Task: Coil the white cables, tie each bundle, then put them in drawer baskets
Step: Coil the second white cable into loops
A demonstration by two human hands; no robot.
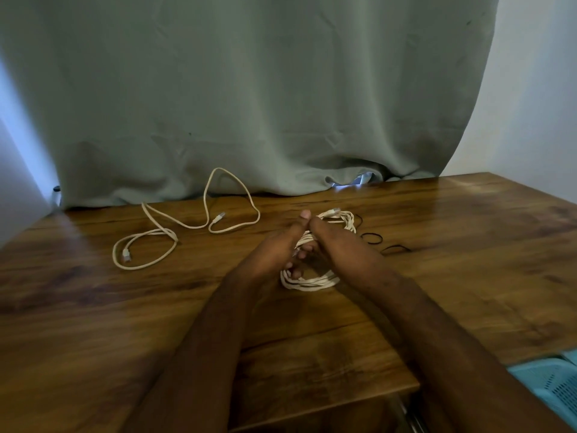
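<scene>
- A green curtain (249,89) hangs behind a wooden table (93,307), which fills the lower part of what we see.
- At the lower right edge we see part of a pale blue basket (552,389), below the table's edge; no cable lies in the part that shows.
- Both our arms reach to the middle of the table, meeting over a coil (315,276) of white cable, several loops gathered together.
- Our left hand (274,248) has its fingers curled into the coil, thumb raised, so it grips the loops.
- Our right hand (340,245) lies against the coil's right side; we cannot tell whether its fingers close on the cable, as the back of the hand hides them.
- A loose cable (193,225) sprawls to the left, well apart from the hands, uncoiled, with both plugs showing.
- Small black bands (371,238) lie just right of the coil, unused as far as we can see.
- We judge the task early: one cable coiled but not yet tied, one not yet coiled, nothing visibly in a basket.
</scene>
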